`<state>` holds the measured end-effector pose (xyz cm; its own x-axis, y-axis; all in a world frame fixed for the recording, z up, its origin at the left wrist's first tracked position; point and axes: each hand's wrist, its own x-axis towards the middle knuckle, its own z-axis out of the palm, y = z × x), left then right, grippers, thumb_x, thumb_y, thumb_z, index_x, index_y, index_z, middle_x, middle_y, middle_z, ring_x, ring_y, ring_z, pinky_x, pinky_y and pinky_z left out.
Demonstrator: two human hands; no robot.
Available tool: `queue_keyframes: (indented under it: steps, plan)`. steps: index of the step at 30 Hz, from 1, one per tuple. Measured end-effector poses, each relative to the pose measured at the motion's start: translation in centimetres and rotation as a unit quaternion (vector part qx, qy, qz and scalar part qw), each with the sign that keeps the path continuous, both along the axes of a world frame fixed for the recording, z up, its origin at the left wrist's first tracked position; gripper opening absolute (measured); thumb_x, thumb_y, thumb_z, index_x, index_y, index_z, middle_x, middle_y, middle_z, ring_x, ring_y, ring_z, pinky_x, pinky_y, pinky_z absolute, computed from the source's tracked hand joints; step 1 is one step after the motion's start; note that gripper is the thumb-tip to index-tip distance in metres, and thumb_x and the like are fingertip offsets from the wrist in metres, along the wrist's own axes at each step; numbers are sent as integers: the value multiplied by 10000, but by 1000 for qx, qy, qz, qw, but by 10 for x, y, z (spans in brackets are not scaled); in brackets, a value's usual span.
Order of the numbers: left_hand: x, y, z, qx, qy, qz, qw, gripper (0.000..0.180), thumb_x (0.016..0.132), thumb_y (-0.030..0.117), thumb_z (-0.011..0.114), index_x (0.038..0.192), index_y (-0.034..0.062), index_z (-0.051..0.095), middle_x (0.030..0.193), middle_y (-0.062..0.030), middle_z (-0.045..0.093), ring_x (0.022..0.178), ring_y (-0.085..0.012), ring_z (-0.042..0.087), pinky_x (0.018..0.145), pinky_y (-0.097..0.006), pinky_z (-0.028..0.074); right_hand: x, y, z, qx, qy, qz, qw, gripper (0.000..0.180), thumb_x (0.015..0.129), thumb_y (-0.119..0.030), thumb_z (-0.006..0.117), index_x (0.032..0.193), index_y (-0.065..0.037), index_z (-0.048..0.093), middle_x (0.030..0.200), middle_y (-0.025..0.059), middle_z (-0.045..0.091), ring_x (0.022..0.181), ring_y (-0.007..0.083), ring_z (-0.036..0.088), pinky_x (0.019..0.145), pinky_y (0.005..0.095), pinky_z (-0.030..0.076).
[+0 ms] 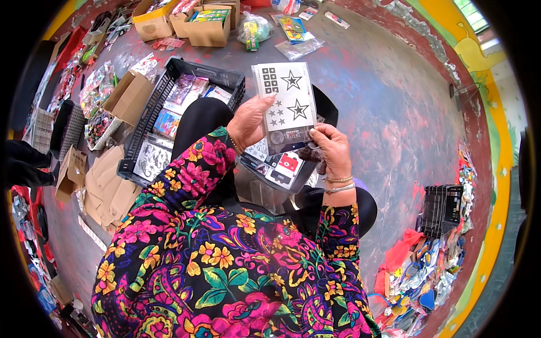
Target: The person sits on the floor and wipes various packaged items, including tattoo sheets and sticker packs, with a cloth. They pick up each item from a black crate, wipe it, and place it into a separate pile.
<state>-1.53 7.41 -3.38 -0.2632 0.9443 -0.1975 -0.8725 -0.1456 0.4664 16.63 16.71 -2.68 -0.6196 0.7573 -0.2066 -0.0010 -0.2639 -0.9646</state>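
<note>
Left hand (249,121) pinches the left edge, right hand (333,149) the lower right corner, of a white sheet (283,101) at upper centre, black-starred above a dark band (286,141); a dark crumpled thing (311,155) by the right hand is unclear.

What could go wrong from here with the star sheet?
The white rectangular sheet printed with black stars might crease: the left hand grips its left edge while the right hand pinches its lower right corner. If it slips, it could land on the flat red-and-white packet below.
</note>
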Motion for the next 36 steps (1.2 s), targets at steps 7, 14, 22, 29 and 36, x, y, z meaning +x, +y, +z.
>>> queue_keyframes:
  steps: [7, 14, 22, 29, 36]
  plan:
    - [0, -3, 5, 29, 29, -19, 999, 350, 929, 174, 436, 1231, 4, 388, 1165, -134, 514, 1056, -250, 532, 920, -398, 435, 9, 10, 2, -51, 0, 41, 998, 52, 790, -54, 634, 802, -3, 629, 714, -6, 597, 626, 57, 514, 573, 187, 416]
    - [1, -4, 6, 22, 11, -29, 999, 344, 920, 172, 462, 1230, 35, 405, 1158, -111, 526, 1053, -239, 537, 907, -414, 442, 10, 13, -6, -57, -4, 47, 997, 40, 780, -38, 630, 796, -2, 627, 719, -3, 596, 634, 62, 512, 591, 194, 414]
    - [1, -2, 4, 24, 16, -22, 999, 329, 916, 158, 467, 1221, 42, 425, 1158, -100, 531, 1048, -247, 539, 896, -430, 446, 8, 11, -5, -45, -32, 37, 998, 90, 753, 2, 635, 840, 9, 611, 736, 9, 595, 653, 70, 527, 616, 199, 429]
    - [-7, -2, -2, 44, 65, 8, 997, 297, 922, 153, 454, 1197, 40, 456, 1121, -91, 551, 1026, -227, 551, 877, -409, 463, 12, 21, -21, 41, -65, 9, 997, 395, 722, 28, 653, 1091, 11, 511, 833, 29, 582, 749, 86, 540, 644, 199, 436]
    - [-1, -8, 5, 13, 223, -128, 966, 308, 928, 165, 457, 1197, 15, 460, 1095, -69, 559, 993, -162, 555, 833, -304, 482, 7, 12, 9, -54, -12, 87, 995, 284, 760, -54, 661, 1025, 11, 584, 788, 15, 601, 656, 51, 521, 573, 176, 412]
